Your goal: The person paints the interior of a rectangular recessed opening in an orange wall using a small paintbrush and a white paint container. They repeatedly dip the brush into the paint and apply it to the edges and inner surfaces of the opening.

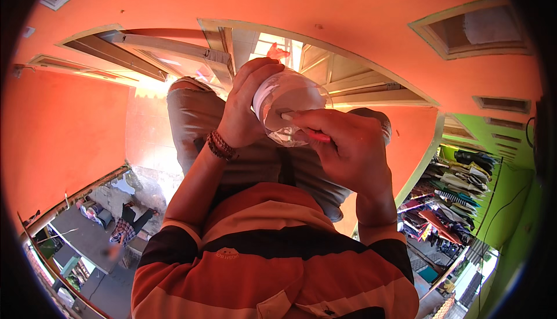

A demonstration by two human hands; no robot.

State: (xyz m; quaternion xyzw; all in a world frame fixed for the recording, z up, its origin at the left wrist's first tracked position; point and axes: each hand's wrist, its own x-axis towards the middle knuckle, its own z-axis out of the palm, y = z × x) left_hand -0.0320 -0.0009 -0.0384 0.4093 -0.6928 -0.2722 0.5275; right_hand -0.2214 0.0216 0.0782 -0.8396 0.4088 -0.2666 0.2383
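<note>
Above my lap, my left hand (250, 97) grips a clear, rounded container (300, 90), plastic or glass, from its left side. The container is tilted, and its greyish round face is turned towards me. In my right hand (348, 145) is a slim tool with a red handle (319, 136); its pale tip (287, 115) lies against or just over that face. Whether the tip touches cannot be told. The fingers of my right hand hide part of the tool and the container's right edge.
Beyond my knees stand an orange wall and a wooden-framed opening (370, 68). Another person (124, 229) is at the lower left, near a grey table (80, 232). Clothes (461, 179) hang in a row by the green wall at right.
</note>
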